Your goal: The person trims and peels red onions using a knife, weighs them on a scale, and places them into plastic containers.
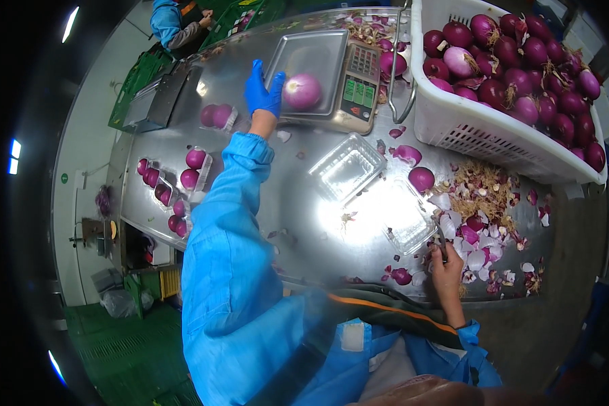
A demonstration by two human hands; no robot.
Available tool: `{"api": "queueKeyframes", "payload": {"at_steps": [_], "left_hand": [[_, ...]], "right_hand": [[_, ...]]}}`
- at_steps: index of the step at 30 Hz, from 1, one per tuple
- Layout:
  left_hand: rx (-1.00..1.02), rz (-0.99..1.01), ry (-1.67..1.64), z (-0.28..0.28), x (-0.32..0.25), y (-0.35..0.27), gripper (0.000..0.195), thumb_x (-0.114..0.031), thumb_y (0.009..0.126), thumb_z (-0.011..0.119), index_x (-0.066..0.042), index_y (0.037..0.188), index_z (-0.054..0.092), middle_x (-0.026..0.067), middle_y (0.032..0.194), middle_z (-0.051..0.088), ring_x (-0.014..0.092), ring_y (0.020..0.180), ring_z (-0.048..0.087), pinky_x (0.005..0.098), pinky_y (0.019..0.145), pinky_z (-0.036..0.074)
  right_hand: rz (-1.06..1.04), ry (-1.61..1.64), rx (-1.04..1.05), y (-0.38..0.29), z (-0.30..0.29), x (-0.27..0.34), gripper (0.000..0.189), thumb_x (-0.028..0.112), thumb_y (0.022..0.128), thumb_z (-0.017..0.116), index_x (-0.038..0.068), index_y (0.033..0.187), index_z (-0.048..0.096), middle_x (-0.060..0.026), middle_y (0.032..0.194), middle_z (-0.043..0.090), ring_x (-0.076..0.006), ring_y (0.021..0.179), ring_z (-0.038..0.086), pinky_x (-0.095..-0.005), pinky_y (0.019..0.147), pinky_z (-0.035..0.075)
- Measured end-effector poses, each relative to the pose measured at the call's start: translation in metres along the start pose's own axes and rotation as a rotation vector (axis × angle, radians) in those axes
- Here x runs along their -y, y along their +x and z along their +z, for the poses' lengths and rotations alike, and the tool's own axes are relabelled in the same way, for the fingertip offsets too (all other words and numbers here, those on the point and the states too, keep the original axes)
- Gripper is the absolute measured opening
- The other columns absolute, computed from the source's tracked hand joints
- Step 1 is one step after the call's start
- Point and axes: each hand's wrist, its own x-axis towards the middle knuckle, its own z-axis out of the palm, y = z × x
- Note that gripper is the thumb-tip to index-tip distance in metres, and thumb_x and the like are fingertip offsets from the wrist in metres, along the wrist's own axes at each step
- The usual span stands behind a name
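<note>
My left hand, in a blue glove, reaches over the near left edge of the scale's metal pan. Its thumb and fingers are spread beside a peeled red onion resting on the pan, and I see nothing in the grasp. Bare, my right hand holds a small knife near the table's front edge, its blade pointing away from me. Just left of that blade lies a clear plastic tray, partly washed out by glare. Another clear tray sits nearer the scale.
A white plastic crate heaped with red onions stands at the right behind a metal handle. Skins and roots litter the steel table. Packed onions sit at left. A co-worker stands at the far side.
</note>
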Motion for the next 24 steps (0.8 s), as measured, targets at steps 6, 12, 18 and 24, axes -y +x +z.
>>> {"api": "queueKeyframes", "payload": {"at_steps": [6, 12, 18, 24], "left_hand": [[0.129, 0.015, 0.252, 0.019, -0.022, -0.003, 0.094, -0.05, 0.07, 0.079, -0.002, 0.14, 0.039, 0.024, 0.137, 0.047, 0.04, 0.126, 0.046, 0.0445, 0.103, 0.039], [0.417, -0.279, 0.402, 0.039, -0.015, -0.013, 0.107, -0.053, 0.056, 0.085, -0.012, 0.143, 0.038, 0.0247, 0.137, 0.043, 0.041, 0.123, 0.047, 0.0443, 0.101, 0.042], [0.458, -0.108, 0.192, 0.027, -0.039, -0.042, 0.104, -0.046, 0.055, 0.087, -0.009, 0.14, 0.04, 0.0246, 0.13, 0.046, 0.039, 0.117, 0.053, 0.0447, 0.099, 0.045], [0.895, 0.252, -0.24, 0.011, -0.158, -0.168, 0.1, -0.038, 0.058, 0.088, -0.011, 0.142, 0.039, 0.02, 0.14, 0.043, 0.038, 0.126, 0.045, 0.0476, 0.105, 0.038]], "right_hand": [[-0.025, -0.085, -0.005, -0.012, 0.007, -0.019, 0.023, 0.016, 0.094, 0.059, -0.002, 0.08, 0.058, -0.0045, 0.062, 0.052, -0.01, 0.056, 0.046, -0.0279, 0.052, 0.037], [0.147, -0.074, 0.092, -0.011, -0.001, 0.005, 0.017, 0.013, 0.088, 0.059, -0.004, 0.091, 0.061, -0.0231, 0.084, 0.061, -0.0386, 0.077, 0.06, -0.0414, 0.071, 0.046], [0.077, -0.041, 0.016, -0.011, -0.001, -0.001, 0.019, 0.013, 0.09, 0.059, -0.004, 0.095, 0.063, -0.0192, 0.081, 0.064, -0.0322, 0.072, 0.062, -0.0387, 0.066, 0.047], [0.121, 0.027, 0.007, -0.005, -0.006, 0.011, 0.017, 0.014, 0.09, 0.06, -0.003, 0.094, 0.063, -0.014, 0.072, 0.062, -0.0213, 0.064, 0.06, -0.0333, 0.06, 0.045]]}}
